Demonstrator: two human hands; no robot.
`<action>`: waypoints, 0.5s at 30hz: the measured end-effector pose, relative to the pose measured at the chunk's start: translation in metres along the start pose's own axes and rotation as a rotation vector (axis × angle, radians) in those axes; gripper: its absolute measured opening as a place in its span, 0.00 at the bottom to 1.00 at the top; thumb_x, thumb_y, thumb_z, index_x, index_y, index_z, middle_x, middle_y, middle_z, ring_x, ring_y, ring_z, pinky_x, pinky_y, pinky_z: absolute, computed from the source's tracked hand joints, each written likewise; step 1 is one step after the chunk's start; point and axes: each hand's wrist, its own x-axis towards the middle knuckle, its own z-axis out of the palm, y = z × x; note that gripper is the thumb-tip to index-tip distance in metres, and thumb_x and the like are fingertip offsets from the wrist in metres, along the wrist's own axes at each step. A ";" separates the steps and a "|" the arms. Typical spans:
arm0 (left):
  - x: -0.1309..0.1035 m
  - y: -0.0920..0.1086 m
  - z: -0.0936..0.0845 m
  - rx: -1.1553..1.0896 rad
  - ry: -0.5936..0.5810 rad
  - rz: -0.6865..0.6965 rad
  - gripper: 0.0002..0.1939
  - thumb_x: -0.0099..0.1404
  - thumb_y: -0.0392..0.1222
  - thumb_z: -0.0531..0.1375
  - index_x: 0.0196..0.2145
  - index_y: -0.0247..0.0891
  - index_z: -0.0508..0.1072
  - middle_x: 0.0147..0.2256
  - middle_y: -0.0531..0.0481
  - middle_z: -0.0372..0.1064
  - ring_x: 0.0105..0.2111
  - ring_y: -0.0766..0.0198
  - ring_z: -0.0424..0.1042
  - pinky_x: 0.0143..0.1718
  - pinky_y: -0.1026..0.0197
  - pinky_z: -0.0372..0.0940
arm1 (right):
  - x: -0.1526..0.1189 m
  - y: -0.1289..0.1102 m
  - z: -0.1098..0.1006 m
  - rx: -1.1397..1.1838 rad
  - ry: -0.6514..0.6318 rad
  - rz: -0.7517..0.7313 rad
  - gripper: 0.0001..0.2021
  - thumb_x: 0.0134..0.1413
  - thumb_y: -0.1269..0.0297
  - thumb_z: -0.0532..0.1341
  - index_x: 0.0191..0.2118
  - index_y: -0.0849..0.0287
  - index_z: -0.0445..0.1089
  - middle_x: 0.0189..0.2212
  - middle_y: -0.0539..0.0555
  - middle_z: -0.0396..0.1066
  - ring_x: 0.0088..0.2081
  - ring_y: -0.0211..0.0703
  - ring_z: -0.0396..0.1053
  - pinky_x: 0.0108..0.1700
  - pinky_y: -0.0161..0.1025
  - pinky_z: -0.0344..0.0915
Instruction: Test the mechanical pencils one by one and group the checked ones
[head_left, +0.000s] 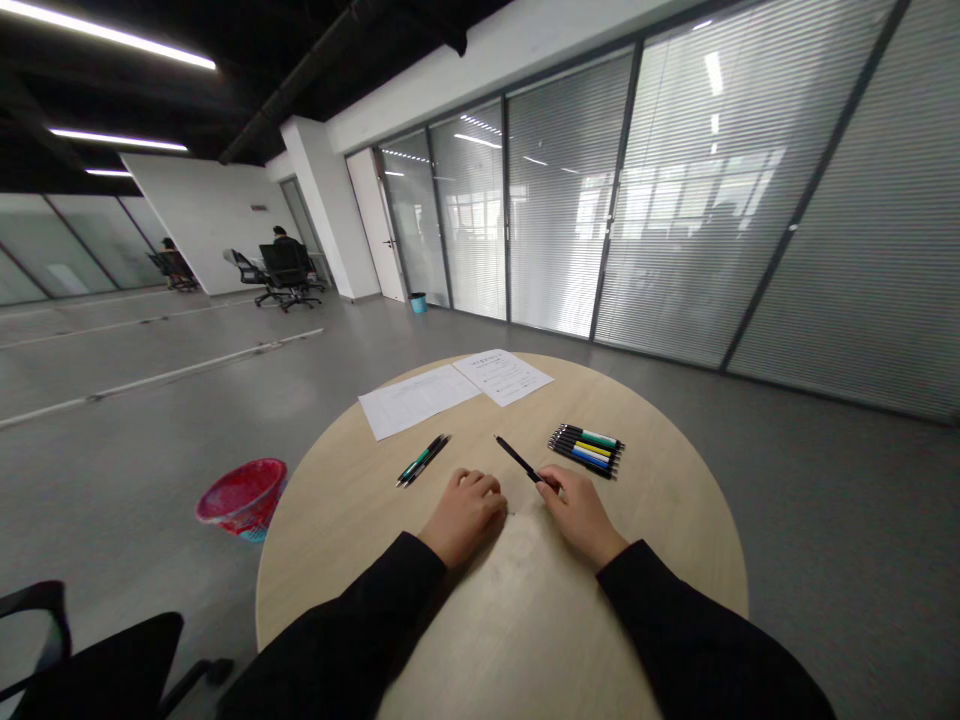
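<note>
My right hand [574,503] is closed on one end of a slim black pen [516,457], which points away and to the left just above the table. My left hand [466,510] rests on the tabletop with its fingers curled and close together; what lies under them, if anything, is hidden. A tiny dark mark shows beside its fingertips. Beyond my left hand lie two pens [424,461] side by side, black with some green. To the right of the held pen, several pens [587,451] lie in a row, black with green, yellow, white and blue parts.
Two printed paper sheets [427,397] overlap at the far edge of the round wooden table [517,620]. A red basket [244,495] stands on the floor to the left, near a black chair [97,665]. Farther off are office chairs [285,270] with a seated person, and glass partitions.
</note>
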 end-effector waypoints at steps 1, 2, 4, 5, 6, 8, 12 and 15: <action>0.001 0.000 0.002 0.035 -0.010 0.009 0.08 0.68 0.39 0.57 0.35 0.41 0.76 0.39 0.46 0.73 0.40 0.58 0.67 0.46 0.52 0.54 | 0.000 0.000 0.000 0.002 -0.003 0.006 0.08 0.60 0.67 0.57 0.39 0.59 0.75 0.33 0.54 0.76 0.34 0.44 0.71 0.39 0.38 0.64; 0.001 0.000 0.003 0.062 -0.020 0.019 0.08 0.68 0.38 0.58 0.34 0.41 0.76 0.39 0.47 0.73 0.40 0.58 0.67 0.46 0.52 0.54 | 0.000 0.000 0.001 0.004 -0.005 0.009 0.08 0.60 0.67 0.57 0.38 0.59 0.75 0.33 0.54 0.76 0.34 0.44 0.71 0.39 0.38 0.63; 0.003 0.000 0.005 0.103 -0.039 0.043 0.07 0.68 0.38 0.58 0.32 0.40 0.75 0.39 0.47 0.73 0.40 0.59 0.66 0.46 0.52 0.53 | 0.000 0.000 0.001 0.006 -0.005 0.010 0.08 0.59 0.67 0.57 0.39 0.59 0.75 0.33 0.54 0.76 0.34 0.44 0.71 0.39 0.38 0.63; 0.004 0.000 0.006 0.122 -0.045 0.058 0.07 0.68 0.38 0.58 0.32 0.39 0.75 0.38 0.47 0.73 0.40 0.59 0.66 0.46 0.52 0.53 | 0.000 0.000 0.001 0.006 -0.004 0.009 0.08 0.59 0.67 0.57 0.39 0.59 0.74 0.33 0.54 0.76 0.34 0.44 0.70 0.39 0.38 0.63; 0.005 0.000 0.007 0.143 -0.048 0.071 0.08 0.68 0.37 0.58 0.31 0.39 0.74 0.38 0.47 0.73 0.40 0.59 0.66 0.45 0.53 0.53 | -0.001 0.000 0.001 0.004 -0.004 0.008 0.08 0.59 0.67 0.57 0.39 0.59 0.74 0.33 0.54 0.76 0.34 0.44 0.70 0.38 0.38 0.63; 0.006 0.002 0.008 0.187 -0.048 0.094 0.08 0.68 0.36 0.58 0.30 0.38 0.73 0.36 0.47 0.72 0.39 0.59 0.65 0.44 0.53 0.54 | -0.001 -0.001 0.001 0.002 -0.005 0.005 0.08 0.59 0.67 0.57 0.38 0.58 0.74 0.32 0.53 0.76 0.33 0.44 0.70 0.37 0.37 0.62; 0.007 0.005 0.007 0.254 -0.051 0.122 0.09 0.68 0.34 0.56 0.30 0.37 0.70 0.34 0.47 0.70 0.37 0.59 0.65 0.42 0.53 0.54 | 0.000 0.000 0.001 0.001 -0.005 -0.002 0.07 0.59 0.67 0.57 0.37 0.59 0.74 0.31 0.53 0.75 0.32 0.43 0.69 0.37 0.37 0.62; 0.005 0.005 0.004 0.226 -0.055 0.138 0.08 0.69 0.34 0.55 0.32 0.37 0.70 0.35 0.46 0.70 0.37 0.58 0.66 0.41 0.54 0.56 | 0.000 0.001 0.001 0.004 -0.001 -0.004 0.08 0.59 0.67 0.58 0.38 0.59 0.74 0.31 0.53 0.75 0.32 0.43 0.69 0.37 0.37 0.62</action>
